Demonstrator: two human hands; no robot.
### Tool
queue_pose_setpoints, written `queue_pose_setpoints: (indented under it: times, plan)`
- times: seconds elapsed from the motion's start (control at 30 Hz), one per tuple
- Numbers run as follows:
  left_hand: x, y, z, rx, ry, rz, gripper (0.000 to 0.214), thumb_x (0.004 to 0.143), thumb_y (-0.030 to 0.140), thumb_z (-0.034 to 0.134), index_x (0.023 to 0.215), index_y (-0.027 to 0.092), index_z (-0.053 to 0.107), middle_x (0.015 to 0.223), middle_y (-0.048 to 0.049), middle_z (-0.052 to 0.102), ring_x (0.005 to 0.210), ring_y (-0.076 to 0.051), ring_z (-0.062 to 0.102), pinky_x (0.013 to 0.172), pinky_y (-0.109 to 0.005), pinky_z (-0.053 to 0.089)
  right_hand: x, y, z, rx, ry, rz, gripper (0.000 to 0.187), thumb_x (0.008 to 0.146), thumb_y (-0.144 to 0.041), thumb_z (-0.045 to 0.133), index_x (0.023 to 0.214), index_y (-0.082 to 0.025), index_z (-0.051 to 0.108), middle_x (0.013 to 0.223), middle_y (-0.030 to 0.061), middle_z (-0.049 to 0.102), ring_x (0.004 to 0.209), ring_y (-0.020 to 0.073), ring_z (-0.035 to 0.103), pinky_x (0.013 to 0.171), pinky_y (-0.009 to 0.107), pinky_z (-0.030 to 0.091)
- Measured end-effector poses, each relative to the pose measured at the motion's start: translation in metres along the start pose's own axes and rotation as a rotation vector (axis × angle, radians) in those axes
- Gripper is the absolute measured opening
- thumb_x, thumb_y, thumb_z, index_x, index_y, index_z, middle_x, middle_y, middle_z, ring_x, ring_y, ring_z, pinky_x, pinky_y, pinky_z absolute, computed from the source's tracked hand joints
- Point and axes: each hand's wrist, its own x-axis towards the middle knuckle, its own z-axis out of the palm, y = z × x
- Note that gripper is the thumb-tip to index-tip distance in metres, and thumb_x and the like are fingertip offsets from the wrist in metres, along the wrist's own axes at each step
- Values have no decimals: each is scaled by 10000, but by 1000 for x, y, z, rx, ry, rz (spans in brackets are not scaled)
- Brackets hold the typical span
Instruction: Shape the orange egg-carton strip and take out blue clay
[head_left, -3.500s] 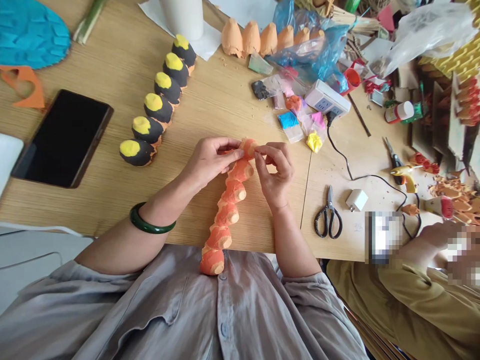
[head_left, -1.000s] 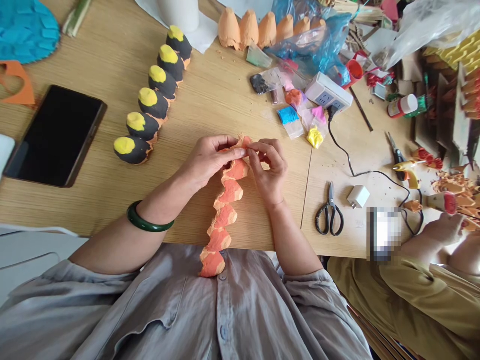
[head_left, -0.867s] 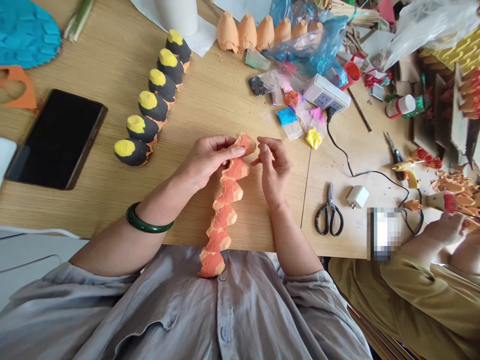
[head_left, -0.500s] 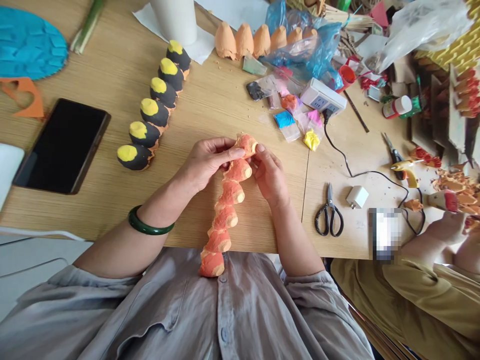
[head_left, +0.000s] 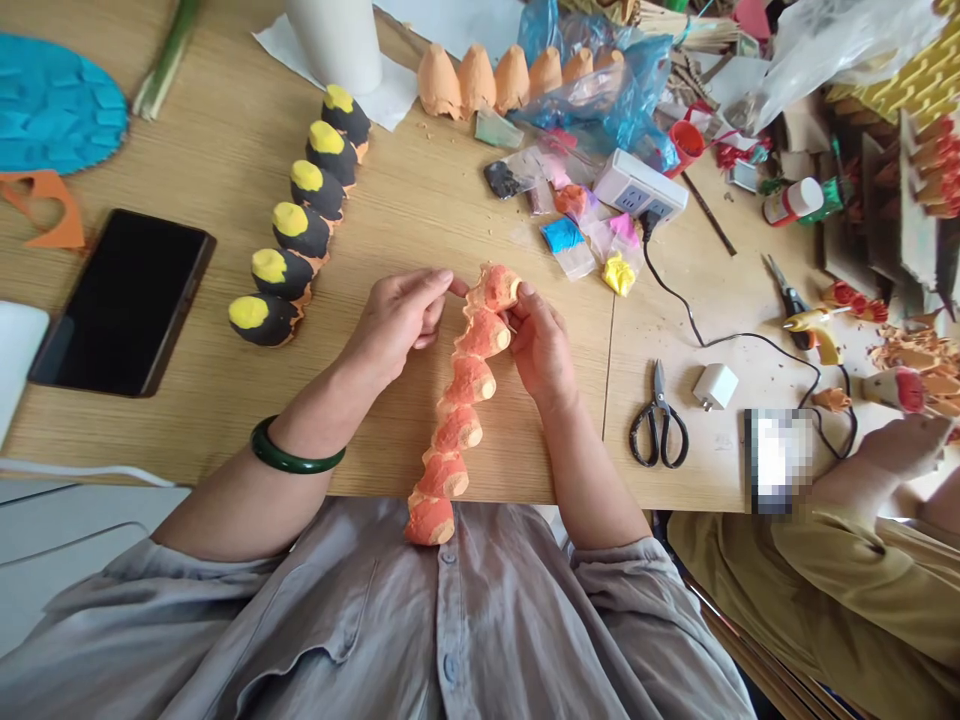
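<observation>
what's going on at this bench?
A person's right hand grips the far end of an orange-coated strip of six pale-tipped cones. The left hand is beside that same end; whether it touches is unclear. A black strip with yellow tips lies on the table to the left, and scissors lie to the right.

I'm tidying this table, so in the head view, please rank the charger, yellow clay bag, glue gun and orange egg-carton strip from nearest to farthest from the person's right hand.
1. Orange egg-carton strip: held by the right hand.
2. Yellow clay bag: ahead and right.
3. Charger: to the right.
4. Glue gun: farther right.
</observation>
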Motion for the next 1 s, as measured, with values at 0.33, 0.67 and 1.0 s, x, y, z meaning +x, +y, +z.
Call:
queue_pose_setpoints:
  times: [0.33,0.67,1.0]
  plan:
    - [0,-1,-1,-11,32,18,416,882,600,902,912,194,817,750,6,568,560,-94,330,480,-270,244,-2,1,1,-74,-27,-55,452,893,-678,892,1039,-269,767,936,-15,744,785,145,640,818,309,633]
    - [0,0,2,-31,-177,-60,486,647,534,1074,862,178,822,814,-45,780,701,-162,665,574,-265,412,-9,1,8,-90,-88,-36,432,867,-690,938,977,-307,770,876,-35,691,737,146,605,801,329,648]
    - [-5,4,5,-59,-111,-22,471,656,565,1086,783,184,839,838,-70,838,759,-193,748,706,-287,578,-10,3,7,-108,-97,-130,538,842,-741,938,1162,-319,841,1011,-26,793,796,133,665,808,299,670]
